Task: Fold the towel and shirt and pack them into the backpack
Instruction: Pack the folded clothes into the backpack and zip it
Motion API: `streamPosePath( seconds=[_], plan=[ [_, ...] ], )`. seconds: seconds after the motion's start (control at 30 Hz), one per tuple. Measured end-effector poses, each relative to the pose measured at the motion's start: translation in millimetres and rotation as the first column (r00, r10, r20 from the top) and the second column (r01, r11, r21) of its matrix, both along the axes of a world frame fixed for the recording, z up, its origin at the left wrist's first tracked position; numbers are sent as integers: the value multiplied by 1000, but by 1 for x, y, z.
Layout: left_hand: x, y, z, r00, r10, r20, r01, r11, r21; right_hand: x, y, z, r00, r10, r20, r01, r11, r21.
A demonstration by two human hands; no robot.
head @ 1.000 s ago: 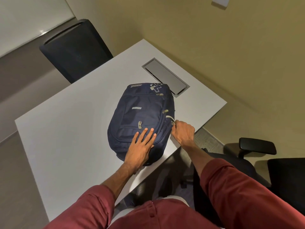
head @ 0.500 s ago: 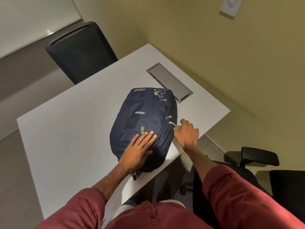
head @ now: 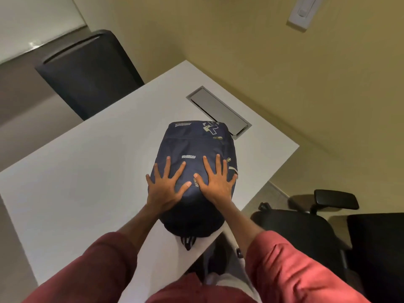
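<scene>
A navy blue backpack [head: 192, 145] lies flat on the white table [head: 87, 171], its front face up and its zips shut. My left hand [head: 166, 189] presses flat on the near left of its front, fingers spread. My right hand [head: 216, 182] lies flat beside it on the near right, fingers also spread. The backpack's near end hangs slightly over the table's front edge, with a strap end [head: 188, 242] dangling. No towel or shirt shows anywhere.
A grey cable hatch [head: 218, 111] is set into the table behind the backpack. A black chair [head: 87, 71] stands at the far left. Another black chair with an armrest [head: 336, 199] sits to my right. A wall switch [head: 303, 12] is above.
My right hand left the zip at the backpack's right side and now lies flat on its front beside my left hand. The backpack turned slightly to face me.
</scene>
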State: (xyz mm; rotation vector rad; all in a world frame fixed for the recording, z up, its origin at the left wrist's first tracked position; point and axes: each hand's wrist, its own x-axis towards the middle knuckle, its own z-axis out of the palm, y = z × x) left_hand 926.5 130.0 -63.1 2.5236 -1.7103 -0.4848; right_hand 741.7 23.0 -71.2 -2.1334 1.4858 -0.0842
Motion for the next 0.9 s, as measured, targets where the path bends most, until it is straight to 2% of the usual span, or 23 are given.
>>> streamPosePath(
  seconds=[0.07, 0.13, 0.2, 0.27, 0.53, 0.7, 0.9],
  plan=[
    [-3, 0, -7, 970, 215, -114, -214, 977, 17, -2, 4, -1, 1000, -29, 0, 29, 1000, -8],
    [-3, 0, -11, 923, 309, -230, -306, 951, 48, -2, 9, -1, 999, -40, -2, 40, 999, -18],
    [1, -3, -13, 907, 285, -310, -292, 956, 25, -1, 12, -2, 998, -56, -3, 56, 998, -14],
    [6, -8, -12, 910, 255, -326, -265, 964, 15, 0, 16, -1, 996, -87, 10, 87, 996, 1],
    [0, -38, -18, 975, 109, -192, -103, 994, 40, -14, 33, -4, 971, -239, 10, 239, 971, -23],
    [-7, -66, -16, 983, -30, -179, 31, 1000, 4, -25, 27, -6, 942, -337, 1, 336, 940, -53],
    [-33, -100, -15, 984, -98, -151, 97, 995, -16, -43, 6, -8, 913, -404, -59, 397, 912, -100]
  ],
)
